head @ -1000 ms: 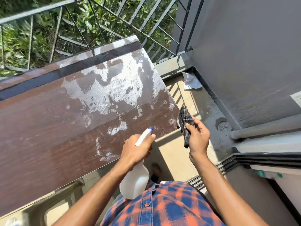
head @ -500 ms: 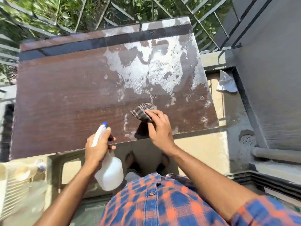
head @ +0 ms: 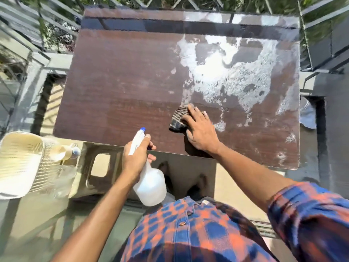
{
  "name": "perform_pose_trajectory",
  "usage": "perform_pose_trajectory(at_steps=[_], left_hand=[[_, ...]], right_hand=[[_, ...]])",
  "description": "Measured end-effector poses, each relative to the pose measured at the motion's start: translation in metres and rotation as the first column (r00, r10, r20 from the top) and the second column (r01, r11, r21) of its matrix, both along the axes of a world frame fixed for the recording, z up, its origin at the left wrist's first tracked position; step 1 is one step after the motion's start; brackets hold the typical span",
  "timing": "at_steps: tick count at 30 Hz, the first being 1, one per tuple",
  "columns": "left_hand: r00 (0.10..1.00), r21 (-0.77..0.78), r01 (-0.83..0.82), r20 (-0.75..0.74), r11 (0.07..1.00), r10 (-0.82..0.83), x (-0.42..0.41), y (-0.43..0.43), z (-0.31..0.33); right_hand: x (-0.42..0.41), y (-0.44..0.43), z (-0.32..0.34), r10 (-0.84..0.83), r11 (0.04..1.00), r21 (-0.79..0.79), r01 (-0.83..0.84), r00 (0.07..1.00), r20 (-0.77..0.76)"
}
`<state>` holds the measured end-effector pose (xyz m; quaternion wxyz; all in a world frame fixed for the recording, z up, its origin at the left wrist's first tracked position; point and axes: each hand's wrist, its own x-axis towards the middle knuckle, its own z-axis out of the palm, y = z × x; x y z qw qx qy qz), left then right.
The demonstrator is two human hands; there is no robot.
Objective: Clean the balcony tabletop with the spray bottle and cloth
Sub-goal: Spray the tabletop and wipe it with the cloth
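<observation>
Step in hand: wiping. The right hand presses a dark striped cloth onto the brown wood-grain tabletop.
Right fingers: straight and slightly spread, lying flat across the cloth. Most of the cloth sticks out to the left of the fingertips.
Left fingers: curled round the neck of the white spray bottle, which the left hand holds off the near table edge. The blue nozzle tip points over the tabletop. I cannot tell whether the trigger is squeezed.
Dirt: a broad patch of white residue begins just beyond the right fingertips and spreads away and to their right. Smaller flecks lie to the right of the knuckles.
Progress: probably early, since the big patch looks untouched.
Next move: likely a firm push of the cloth forward and rightward into the patch, perhaps after more spray. Crusted spots may want repeated strokes.
Around: a cream ribbed basket stands well left of the left hand, below table level. The metal railing lies past the far edge.
In the way: nothing stands on the tabletop between the fingers and the residue.
</observation>
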<state>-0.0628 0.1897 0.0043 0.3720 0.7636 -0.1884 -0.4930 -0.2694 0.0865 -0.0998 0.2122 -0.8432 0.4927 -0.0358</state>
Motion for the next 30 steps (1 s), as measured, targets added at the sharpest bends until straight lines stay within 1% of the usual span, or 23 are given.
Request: perform_pose_trajectory(at_steps=[2, 5, 8, 10, 13, 15, 18, 20, 22, 25, 27, 30], left_hand=[[1.0, -0.018, -0.009, -0.007, 1.0, 0.009, 0.002, -0.005, 0.004], [1.0, -0.027, 0.004, 0.021, 1.0, -0.004, 0.003, -0.012, 0.008], [1.0, -0.041, -0.004, 0.013, 0.999, 0.005, 0.004, -0.018, 0.008], [1.0, -0.046, 0.015, 0.015, 0.999, -0.014, 0.003, -0.021, 0.007], [0.999, -0.028, 0.04, -0.008, 0.999, -0.041, 0.004, -0.025, 0.004], [0.997, -0.017, 0.064, -0.034, 0.998, -0.064, 0.005, -0.028, 0.003], [0.993, -0.01, 0.108, -0.05, 0.994, -0.109, 0.004, -0.031, 0.004], [0.991, -0.018, 0.122, -0.053, 0.992, -0.123, 0.002, -0.034, 0.005], [0.988, -0.02, 0.141, -0.053, 0.99, -0.142, -0.001, -0.036, 0.007], [0.984, -0.03, 0.158, -0.075, 0.987, -0.159, -0.007, -0.039, 0.009], [0.982, -0.032, 0.167, -0.083, 0.986, -0.169, -0.011, -0.041, 0.009], [0.977, -0.029, 0.194, -0.084, 0.981, -0.196, -0.019, -0.044, 0.008]], right_hand=[[0.017, -0.029, 0.002, -0.058, 0.998, -0.009, 0.058, 0.996, -0.067], [0.048, -0.038, 0.004, -0.107, 0.994, 0.0, 0.107, 0.99, -0.088], [0.062, -0.005, 0.003, -0.002, 1.0, -0.009, 0.002, 1.0, -0.016], [0.052, 0.03, 0.001, 0.075, 0.997, 0.016, -0.075, 0.997, 0.036], [0.006, 0.074, 0.0, 0.117, 0.99, 0.077, -0.117, 0.993, 0.002], [-0.04, 0.085, -0.001, 0.046, 0.995, 0.087, -0.044, 0.999, -0.013], [-0.1, 0.059, -0.004, -0.214, 0.977, 0.027, 0.214, 0.977, -0.006], [-0.113, 0.02, -0.003, -0.369, 0.929, -0.006, 0.369, 0.929, -0.027], [-0.101, -0.018, -0.001, -0.439, 0.898, -0.015, 0.439, 0.897, -0.055], [-0.059, -0.043, 0.002, -0.382, 0.924, -0.012, 0.382, 0.921, -0.073], [-0.028, -0.035, 0.004, -0.278, 0.961, -0.005, 0.278, 0.959, -0.058], [0.0, 0.008, -0.002, -0.095, 0.995, -0.018, 0.094, 0.995, -0.039]])
